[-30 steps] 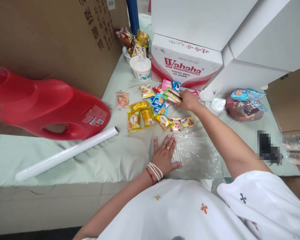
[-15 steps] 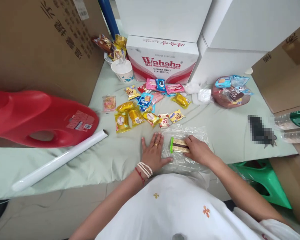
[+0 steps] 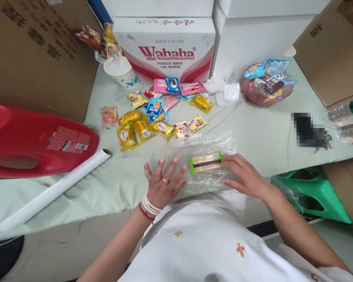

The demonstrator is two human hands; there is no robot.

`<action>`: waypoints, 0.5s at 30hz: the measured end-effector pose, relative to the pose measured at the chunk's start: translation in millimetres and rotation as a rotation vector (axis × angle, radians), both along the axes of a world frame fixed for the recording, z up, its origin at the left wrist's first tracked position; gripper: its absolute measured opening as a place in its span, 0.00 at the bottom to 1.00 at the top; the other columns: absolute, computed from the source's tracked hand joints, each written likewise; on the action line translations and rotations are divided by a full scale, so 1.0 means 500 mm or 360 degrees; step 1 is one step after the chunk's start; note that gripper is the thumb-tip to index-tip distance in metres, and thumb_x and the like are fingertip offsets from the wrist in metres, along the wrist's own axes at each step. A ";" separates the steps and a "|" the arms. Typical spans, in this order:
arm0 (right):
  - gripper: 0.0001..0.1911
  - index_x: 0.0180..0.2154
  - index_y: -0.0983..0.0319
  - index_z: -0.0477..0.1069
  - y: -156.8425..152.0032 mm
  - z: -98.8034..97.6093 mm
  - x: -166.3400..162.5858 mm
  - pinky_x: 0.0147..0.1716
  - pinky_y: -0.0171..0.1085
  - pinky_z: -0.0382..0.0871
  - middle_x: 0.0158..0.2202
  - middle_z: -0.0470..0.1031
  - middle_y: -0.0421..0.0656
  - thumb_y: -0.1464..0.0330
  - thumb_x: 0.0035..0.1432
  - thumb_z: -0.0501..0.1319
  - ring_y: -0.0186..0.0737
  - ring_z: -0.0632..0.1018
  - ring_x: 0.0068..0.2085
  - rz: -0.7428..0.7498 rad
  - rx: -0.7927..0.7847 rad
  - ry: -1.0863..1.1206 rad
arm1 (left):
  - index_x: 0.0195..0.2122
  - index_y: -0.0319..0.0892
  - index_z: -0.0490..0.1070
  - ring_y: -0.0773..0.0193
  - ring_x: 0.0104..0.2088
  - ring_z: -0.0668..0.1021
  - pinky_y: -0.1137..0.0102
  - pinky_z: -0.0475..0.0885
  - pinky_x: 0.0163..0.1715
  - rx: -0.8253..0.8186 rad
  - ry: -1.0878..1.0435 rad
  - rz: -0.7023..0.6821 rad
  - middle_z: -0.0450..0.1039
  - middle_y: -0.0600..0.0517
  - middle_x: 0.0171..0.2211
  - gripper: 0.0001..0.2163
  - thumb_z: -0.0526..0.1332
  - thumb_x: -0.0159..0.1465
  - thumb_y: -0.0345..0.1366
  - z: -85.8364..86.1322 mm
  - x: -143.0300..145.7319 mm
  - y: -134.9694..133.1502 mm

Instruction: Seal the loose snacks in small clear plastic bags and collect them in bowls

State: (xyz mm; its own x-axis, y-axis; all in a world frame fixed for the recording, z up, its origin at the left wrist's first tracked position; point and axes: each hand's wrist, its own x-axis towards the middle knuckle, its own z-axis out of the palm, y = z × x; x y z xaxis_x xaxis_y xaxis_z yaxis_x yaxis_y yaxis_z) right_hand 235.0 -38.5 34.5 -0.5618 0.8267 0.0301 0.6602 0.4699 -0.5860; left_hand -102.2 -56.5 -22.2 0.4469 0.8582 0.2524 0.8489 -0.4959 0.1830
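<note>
While the wrapped bar (image 3: 206, 162) lay flat on the clear plastic film (image 3: 207, 182), the right hand (image 3: 247, 173) had thumb and fingers apart, fingertips at the bar's right end, and the left hand (image 3: 164, 181) was spread, holding nothing, by the film's left edge. Light fingertip nudges, with the left palm steadying the film, seemed best, since it looked thin and creased.

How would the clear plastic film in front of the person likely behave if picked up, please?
The clear plastic film would probably sag and fold, as it looks thin and wrinkled. It seems light, being see-through sheeting. The green-ended bar lying on it could slide off if one edge were lifted.
</note>
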 end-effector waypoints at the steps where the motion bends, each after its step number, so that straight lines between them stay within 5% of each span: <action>1: 0.26 0.60 0.57 0.68 -0.023 -0.008 0.013 0.57 0.53 0.70 0.58 0.71 0.53 0.54 0.65 0.64 0.53 0.72 0.58 0.0005 0.0030 -0.0011 | 0.66 0.61 0.65 0.46 0.74 0.56 0.36 0.29 0.70 -0.0042 -0.0013 -0.0168 0.69 0.51 0.66 0.23 0.60 0.69 0.44 0.003 -0.005 -0.008; 5: 0.19 0.56 0.58 0.72 -0.093 -0.064 0.045 0.60 0.55 0.68 0.59 0.71 0.52 0.59 0.67 0.63 0.54 0.69 0.61 -0.0078 0.0116 -0.0122 | 0.63 0.51 0.69 0.47 0.71 0.63 0.38 0.32 0.71 -0.0407 -0.0051 -0.0680 0.71 0.47 0.65 0.23 0.60 0.67 0.48 0.015 -0.007 -0.015; 7: 0.12 0.52 0.57 0.76 -0.107 -0.087 0.049 0.57 0.53 0.70 0.57 0.73 0.50 0.65 0.70 0.59 0.51 0.71 0.59 -0.0164 0.0140 -0.0093 | 0.55 0.48 0.75 0.46 0.71 0.64 0.39 0.34 0.71 -0.0480 -0.0099 -0.0682 0.72 0.46 0.63 0.18 0.60 0.68 0.49 0.015 -0.004 -0.008; 10: 0.10 0.46 0.56 0.77 -0.105 -0.093 0.050 0.53 0.49 0.73 0.53 0.75 0.48 0.69 0.70 0.57 0.47 0.73 0.55 -0.0206 0.0167 0.0067 | 0.40 0.47 0.78 0.54 0.66 0.71 0.45 0.44 0.72 -0.0523 -0.0271 -0.0561 0.79 0.49 0.56 0.09 0.57 0.71 0.37 0.011 -0.008 0.005; 15: 0.08 0.46 0.58 0.74 -0.069 -0.048 0.046 0.49 0.47 0.73 0.50 0.76 0.49 0.72 0.69 0.58 0.46 0.75 0.51 -0.0110 0.0162 0.0297 | 0.43 0.46 0.74 0.61 0.54 0.81 0.54 0.58 0.68 -0.0633 -0.0665 -0.0442 0.82 0.49 0.48 0.09 0.54 0.72 0.33 0.015 -0.021 0.028</action>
